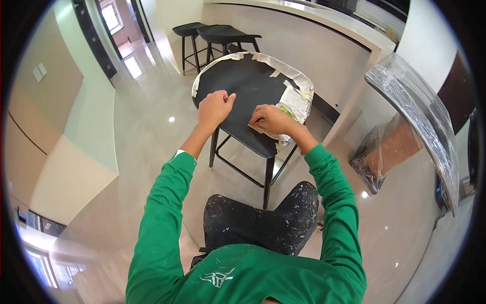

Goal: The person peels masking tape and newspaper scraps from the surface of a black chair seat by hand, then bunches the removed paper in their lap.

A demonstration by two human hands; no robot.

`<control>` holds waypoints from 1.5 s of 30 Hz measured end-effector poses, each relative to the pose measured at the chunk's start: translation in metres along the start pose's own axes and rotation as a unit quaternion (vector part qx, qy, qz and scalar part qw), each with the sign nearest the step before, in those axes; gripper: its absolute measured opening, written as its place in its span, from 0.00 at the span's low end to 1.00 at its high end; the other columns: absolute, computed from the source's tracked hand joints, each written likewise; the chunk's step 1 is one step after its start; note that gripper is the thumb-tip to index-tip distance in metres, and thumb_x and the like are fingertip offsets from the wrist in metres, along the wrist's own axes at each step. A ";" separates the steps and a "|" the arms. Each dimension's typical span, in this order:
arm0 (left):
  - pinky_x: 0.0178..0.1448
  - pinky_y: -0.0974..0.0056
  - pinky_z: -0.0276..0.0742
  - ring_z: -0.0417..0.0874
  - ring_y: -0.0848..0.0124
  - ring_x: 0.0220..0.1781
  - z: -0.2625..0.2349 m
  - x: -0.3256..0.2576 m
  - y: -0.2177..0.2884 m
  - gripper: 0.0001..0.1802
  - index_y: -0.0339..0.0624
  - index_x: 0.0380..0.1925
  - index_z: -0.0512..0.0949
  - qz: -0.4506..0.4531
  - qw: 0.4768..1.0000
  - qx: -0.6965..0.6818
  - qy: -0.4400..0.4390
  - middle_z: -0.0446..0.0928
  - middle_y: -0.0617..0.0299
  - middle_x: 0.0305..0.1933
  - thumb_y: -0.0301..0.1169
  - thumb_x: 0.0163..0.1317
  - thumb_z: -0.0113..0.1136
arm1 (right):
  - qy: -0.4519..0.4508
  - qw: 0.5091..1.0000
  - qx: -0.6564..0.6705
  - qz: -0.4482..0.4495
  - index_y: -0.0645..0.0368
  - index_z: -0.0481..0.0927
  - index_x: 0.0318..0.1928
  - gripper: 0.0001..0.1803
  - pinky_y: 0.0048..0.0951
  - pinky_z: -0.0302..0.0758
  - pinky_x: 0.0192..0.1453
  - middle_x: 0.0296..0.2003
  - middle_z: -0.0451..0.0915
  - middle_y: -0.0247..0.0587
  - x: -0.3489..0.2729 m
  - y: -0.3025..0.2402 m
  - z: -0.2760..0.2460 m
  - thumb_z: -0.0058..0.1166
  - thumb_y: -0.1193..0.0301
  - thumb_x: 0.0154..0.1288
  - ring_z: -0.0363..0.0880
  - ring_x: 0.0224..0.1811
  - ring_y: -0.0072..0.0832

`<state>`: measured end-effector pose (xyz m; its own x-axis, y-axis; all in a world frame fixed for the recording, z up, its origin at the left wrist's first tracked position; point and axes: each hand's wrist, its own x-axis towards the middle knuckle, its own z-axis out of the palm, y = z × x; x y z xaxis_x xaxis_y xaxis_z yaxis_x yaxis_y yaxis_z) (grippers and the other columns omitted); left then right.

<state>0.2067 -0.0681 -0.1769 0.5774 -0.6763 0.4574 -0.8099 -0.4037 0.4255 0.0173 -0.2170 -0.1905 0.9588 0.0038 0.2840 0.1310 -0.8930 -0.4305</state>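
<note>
As the right hand (271, 120) pinches 1 pale strip (266, 133) at the black stool's (243, 83) near-right edge, the left hand (215, 107) curls above the seat, its grip unclear; masking work, seemingly mid-step, calls for a steady pinch.

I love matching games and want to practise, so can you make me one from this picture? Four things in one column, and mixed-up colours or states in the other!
Things:
1. Right hand
2. Near stool's seat
3. Sleeves
4. Trousers

Colours and states:
A. Dark, with pale specks scattered over them
B. Pinching a pale strip
C. Green
D. Black, with pale tape around part of its edge

Right pairs:
1-B, 2-D, 3-C, 4-A
</note>
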 end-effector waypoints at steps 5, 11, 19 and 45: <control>0.36 0.51 0.79 0.85 0.50 0.29 -0.004 -0.006 0.007 0.23 0.42 0.23 0.80 0.001 1.000 -0.005 0.016 0.82 0.54 0.24 0.49 0.68 0.63 | 0.007 0.999 0.038 0.024 0.60 0.89 0.33 0.02 0.35 0.82 0.47 0.37 0.84 0.43 0.013 -0.001 -0.002 0.67 0.75 0.60 0.87 0.42 0.37; 0.35 0.49 0.80 0.85 0.50 0.29 -0.004 -0.006 0.007 0.22 0.42 0.23 0.82 0.001 1.000 -0.018 0.017 0.83 0.52 0.23 0.48 0.66 0.63 | -0.068 0.994 0.083 0.015 0.60 0.89 0.34 0.03 0.33 0.82 0.44 0.35 0.84 0.42 0.025 0.014 -0.011 0.68 0.75 0.59 0.87 0.37 0.33; 0.35 0.48 0.80 0.86 0.49 0.29 -0.005 -0.006 0.006 0.21 0.42 0.23 0.82 -0.002 1.000 -0.019 0.019 0.83 0.51 0.23 0.47 0.66 0.64 | -0.197 0.979 0.006 0.060 0.59 0.87 0.39 0.05 0.36 0.80 0.47 0.37 0.84 0.43 0.043 0.011 -0.017 0.64 0.72 0.64 0.85 0.42 0.39; 0.35 0.51 0.78 0.84 0.50 0.30 -0.004 -0.003 0.008 0.22 0.43 0.22 0.79 0.002 0.999 -0.041 0.019 0.81 0.54 0.24 0.49 0.67 0.63 | 0.295 0.935 0.150 0.130 0.60 0.69 0.48 0.03 0.25 0.68 0.37 0.30 0.68 0.30 -0.110 -0.012 -0.008 0.43 0.74 0.82 0.66 0.31 0.19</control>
<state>0.1990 -0.0667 -0.1722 0.5789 -0.6539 0.4871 -0.8018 -0.3478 0.4860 -0.0919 -0.2107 -0.2100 0.6739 -0.5236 0.5213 0.0625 -0.6626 -0.7464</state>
